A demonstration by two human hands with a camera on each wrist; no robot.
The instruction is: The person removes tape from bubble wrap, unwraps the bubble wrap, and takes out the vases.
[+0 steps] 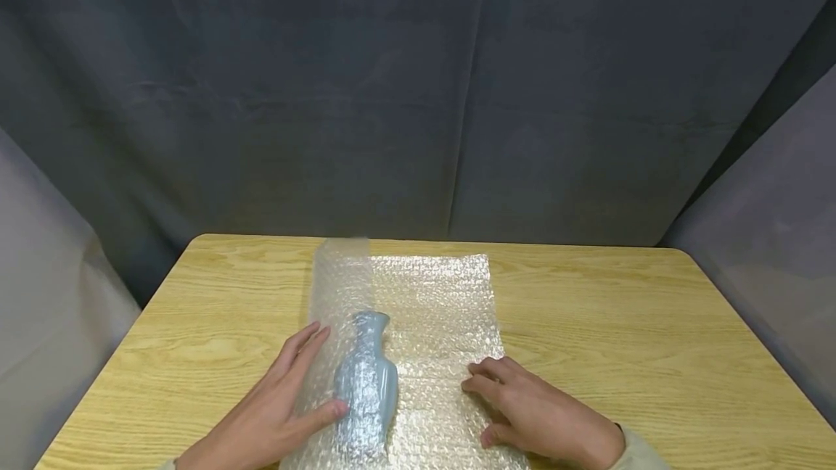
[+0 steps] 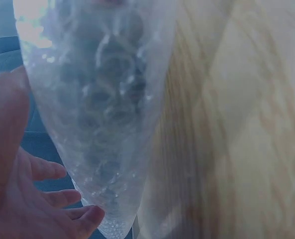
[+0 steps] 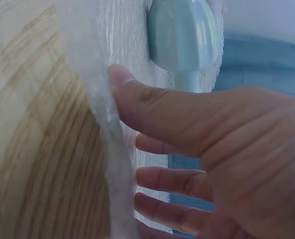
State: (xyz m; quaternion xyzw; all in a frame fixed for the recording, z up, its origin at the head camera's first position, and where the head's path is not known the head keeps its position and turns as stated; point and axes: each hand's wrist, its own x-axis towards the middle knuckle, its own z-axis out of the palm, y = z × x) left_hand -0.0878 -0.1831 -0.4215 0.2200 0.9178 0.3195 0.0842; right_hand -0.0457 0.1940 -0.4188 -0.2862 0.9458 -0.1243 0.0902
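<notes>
A pale blue vase [image 1: 388,383] lies on a sheet of bubble wrap [image 1: 434,296], its narrow neck toward the far side. The sheet's left part is folded over the vase's left half; the right half shows bare. My left hand [image 1: 277,401] rests on this fold with fingers spread, thumb on the wrap over the vase. Over the sheet's right side, my right hand [image 1: 525,408] touches the wrap with loosely bent fingers. In the right wrist view its thumb [image 3: 152,99] and fingertips are at the wrap's edge, apart from the glossy vase [image 3: 182,40].
The wooden table [image 1: 620,325] extends to both sides of the wrap. Behind its far edge hangs a dark grey curtain [image 1: 392,93]. Lighter grey cloth [image 1: 771,238] borders the table on the right, and similar cloth [image 1: 52,296] stands at the left.
</notes>
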